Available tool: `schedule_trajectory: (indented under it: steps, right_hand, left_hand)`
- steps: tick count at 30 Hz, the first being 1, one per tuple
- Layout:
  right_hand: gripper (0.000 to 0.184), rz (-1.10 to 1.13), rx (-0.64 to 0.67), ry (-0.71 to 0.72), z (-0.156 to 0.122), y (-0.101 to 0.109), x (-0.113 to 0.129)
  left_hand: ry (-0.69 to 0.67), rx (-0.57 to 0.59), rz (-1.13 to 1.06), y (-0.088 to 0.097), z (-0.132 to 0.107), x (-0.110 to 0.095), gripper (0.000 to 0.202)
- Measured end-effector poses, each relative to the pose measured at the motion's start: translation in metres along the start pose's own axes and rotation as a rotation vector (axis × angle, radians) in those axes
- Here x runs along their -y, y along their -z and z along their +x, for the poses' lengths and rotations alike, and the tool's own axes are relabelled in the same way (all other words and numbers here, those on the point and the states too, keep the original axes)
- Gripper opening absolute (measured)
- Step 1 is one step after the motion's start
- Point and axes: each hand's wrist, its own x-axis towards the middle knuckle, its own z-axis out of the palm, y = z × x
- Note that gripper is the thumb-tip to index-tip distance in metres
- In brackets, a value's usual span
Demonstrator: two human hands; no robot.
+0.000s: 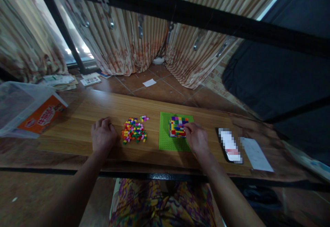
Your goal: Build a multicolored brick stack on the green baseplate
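A green baseplate (pixel 167 138) lies on the wooden table (pixel 85 117), and a multicoloured block of small bricks (pixel 177 125) stands on its far right part. My right hand (pixel 196 138) rests on the plate's right side with its fingertips pinched against the brick block's right edge. A loose pile of small coloured bricks (pixel 134 131) lies left of the plate, with a few pink ones (pixel 144 118) just behind it. My left hand (pixel 103 135) sits on the table beside the pile's left side, fingers curled under, holding nothing that I can see.
A phone (pixel 230 145) and a white sheet of paper (pixel 256 154) lie on the table's right end. A clear plastic bag with an orange box (pixel 41 115) sits at the left end. Papers (pixel 62 81) lie on the tiled floor beyond, below striped curtains (pixel 134 45).
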Motion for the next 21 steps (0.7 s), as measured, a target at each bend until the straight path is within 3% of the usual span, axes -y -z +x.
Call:
schedule_trajectory:
  steps: [4,12,21]
  right_hand:
    - [0.028,0.046,-0.069,-0.029,-0.004,-0.002,0.001]
    - [0.028,0.078,-0.142,0.060,-0.019,-0.009,-0.004]
    - [0.030,0.168,-0.148,0.015,-0.015,-0.010,0.000]
  left_hand:
    - [0.001,0.001,0.013,0.000,0.000,0.000,0.034]
    - [0.005,0.009,-0.018,0.000,0.001,0.000,0.032]
    - [-0.002,0.008,-0.006,-0.001,0.000,0.002,0.033]
